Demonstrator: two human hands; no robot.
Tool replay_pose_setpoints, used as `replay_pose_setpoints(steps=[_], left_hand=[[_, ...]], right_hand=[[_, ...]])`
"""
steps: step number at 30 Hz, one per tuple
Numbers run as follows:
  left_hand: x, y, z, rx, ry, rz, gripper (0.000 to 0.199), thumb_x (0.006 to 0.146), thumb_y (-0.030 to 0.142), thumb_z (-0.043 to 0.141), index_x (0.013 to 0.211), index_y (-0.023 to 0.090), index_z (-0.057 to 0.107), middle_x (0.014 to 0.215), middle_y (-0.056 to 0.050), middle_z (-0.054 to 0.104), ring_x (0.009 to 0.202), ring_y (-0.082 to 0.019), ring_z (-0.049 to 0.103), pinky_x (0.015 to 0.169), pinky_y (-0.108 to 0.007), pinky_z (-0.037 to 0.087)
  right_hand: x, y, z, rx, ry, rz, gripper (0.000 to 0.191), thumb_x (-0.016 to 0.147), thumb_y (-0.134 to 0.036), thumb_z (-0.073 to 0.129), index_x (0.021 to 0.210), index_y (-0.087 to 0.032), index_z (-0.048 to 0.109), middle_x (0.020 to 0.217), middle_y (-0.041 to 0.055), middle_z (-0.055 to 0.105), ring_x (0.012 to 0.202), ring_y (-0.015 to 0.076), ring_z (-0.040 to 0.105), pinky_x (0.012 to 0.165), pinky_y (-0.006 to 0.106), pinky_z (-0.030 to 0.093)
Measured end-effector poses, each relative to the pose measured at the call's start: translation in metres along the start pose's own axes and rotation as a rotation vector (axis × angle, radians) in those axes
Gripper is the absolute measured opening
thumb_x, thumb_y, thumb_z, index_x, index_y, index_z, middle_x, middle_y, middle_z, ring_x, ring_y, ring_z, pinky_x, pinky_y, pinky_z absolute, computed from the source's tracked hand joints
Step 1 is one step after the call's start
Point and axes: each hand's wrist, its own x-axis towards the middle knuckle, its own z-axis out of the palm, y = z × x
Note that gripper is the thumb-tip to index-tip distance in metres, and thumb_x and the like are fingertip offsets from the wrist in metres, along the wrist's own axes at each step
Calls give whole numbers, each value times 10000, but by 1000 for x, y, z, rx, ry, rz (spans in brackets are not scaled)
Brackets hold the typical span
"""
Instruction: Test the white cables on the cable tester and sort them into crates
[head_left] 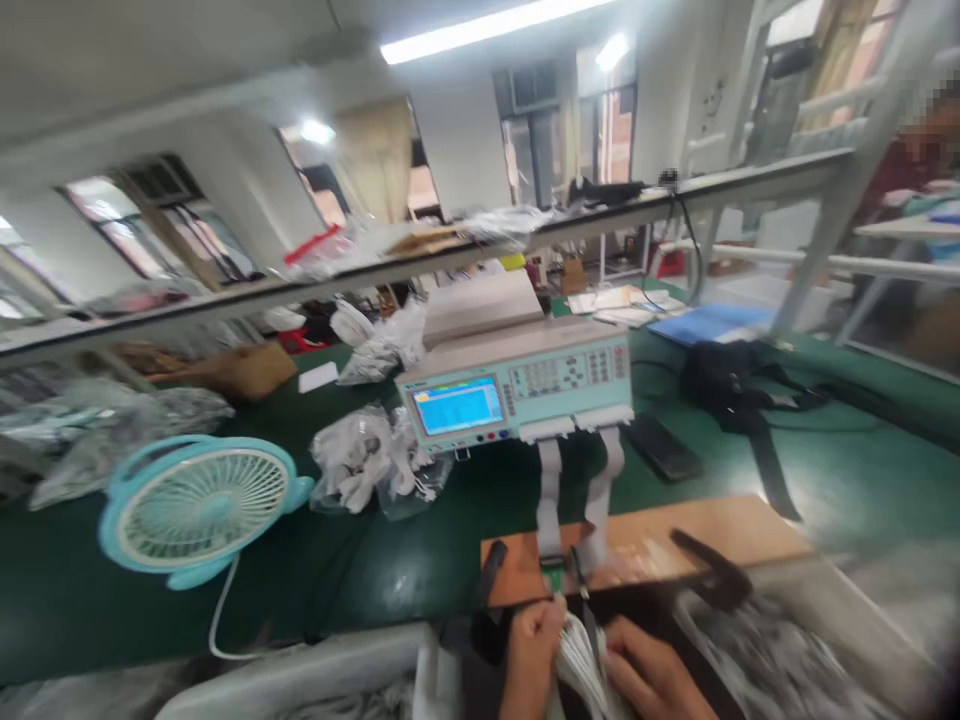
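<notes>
My left hand [534, 640] is closed at the bottom centre, its fingers pinched at the upper end of a bundle of white cables [581, 655], just below a small green connector board [553, 578]. My right hand [641, 665] is closed against the right side of the bundle; what its fingertips hold is blurred. Two flat grey ribbon cables [550, 495] run down from a light-green test instrument [525, 385] with a lit blue screen. Their lower ends rest on a brown board [675, 535], the left one meeting the green connector board.
A blue fan [210, 505] stands at left, beside bagged white cables [360, 455]. A phone [664, 447] and black straps [739, 385] lie right. Bins of cables [427, 650] flank my hands. A shelf [420, 262] crosses above; a person [911, 155] is far right.
</notes>
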Motion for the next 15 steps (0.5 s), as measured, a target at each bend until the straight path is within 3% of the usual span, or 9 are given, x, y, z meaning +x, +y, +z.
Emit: replay_pose_setpoints(steps=[5,12,15], left_hand=[[-9,11,-6,12,-60,5,499,700,604,576,555,127,574,518,31,448,542,-111,390,527,-215,317],[-6,0,-9,-35,-39,-29,493,673,597,611,565,116,598,516,13,504,532,-113,431,520,-209,353],[-3,0,-15,-40,-110,-61,493,651,599,632,559,116,603,499,15,497,523,-112,432,514,-206,350]], right_hand=[[20,14,2,-12,73,19,180,777,-313,500,658,-181,469,603,-39,449,591,120,414,561,237,351],[26,21,3,19,85,-5,181,792,-319,518,682,-178,489,612,-42,437,587,113,393,560,228,328],[28,20,1,12,66,-24,196,804,-333,514,687,-177,493,608,-43,422,583,110,382,558,231,318]])
